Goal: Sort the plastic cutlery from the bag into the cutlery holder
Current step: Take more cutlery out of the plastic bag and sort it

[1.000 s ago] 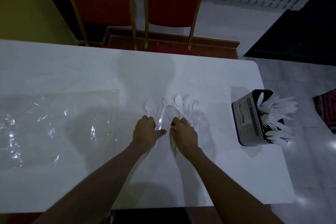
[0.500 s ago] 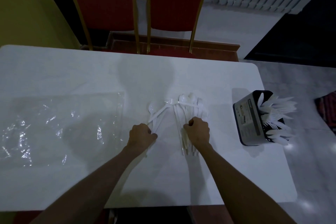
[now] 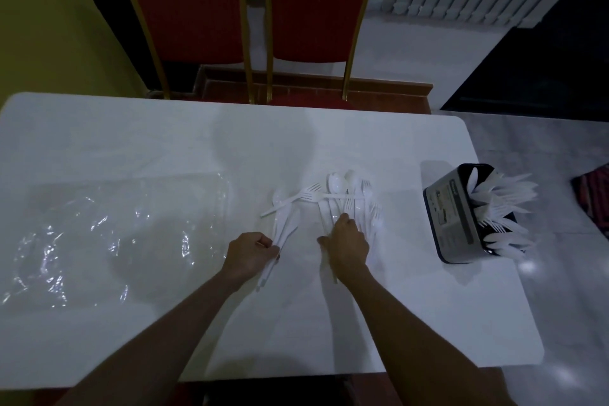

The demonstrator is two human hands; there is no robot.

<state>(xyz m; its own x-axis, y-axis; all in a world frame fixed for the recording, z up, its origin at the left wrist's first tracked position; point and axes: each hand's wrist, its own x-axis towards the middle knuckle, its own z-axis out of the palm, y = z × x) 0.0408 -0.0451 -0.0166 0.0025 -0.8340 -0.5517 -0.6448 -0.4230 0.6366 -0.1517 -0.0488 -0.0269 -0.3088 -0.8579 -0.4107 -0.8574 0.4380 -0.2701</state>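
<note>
Plastic cutlery was out of the bag and lying loose mid-table, in two lots. The bigger lot was spoons and forks fanned heads-away, handles toward the person, with a crosswise piece lying over the top. The smaller lot sat just to its left: a spoon and a couple of forks, handles bunched together.

Left hand had its fingers curled round the bunched handles of the smaller lot, knuckles up, forearm coming in from lower left. I read that as collecting pieces into one grip so they go over in a single trip.

Right hand lay palm-down on the handles of the bigger lot, fingers looking mostly straight and reaching forward, thumb out to the left. It looked like pressing or raking to square the handles up, not gripping. I couldn't tell whether anything was pinched underneath.

Cutlery holder stood near the right edge of the table, well apart from both hands. It was already stuffed with white pieces sticking up and fanning right. Compartments weren't readable, too dim.

Clear bag lay flat and crumpled to the left and looked empty.

My read: late in the job, only the last loose pieces left. Risks are slick thin handles slipping out of the bunch on the lift, and mixed spoons and forks in the left grip needing a split at the holder.
</note>
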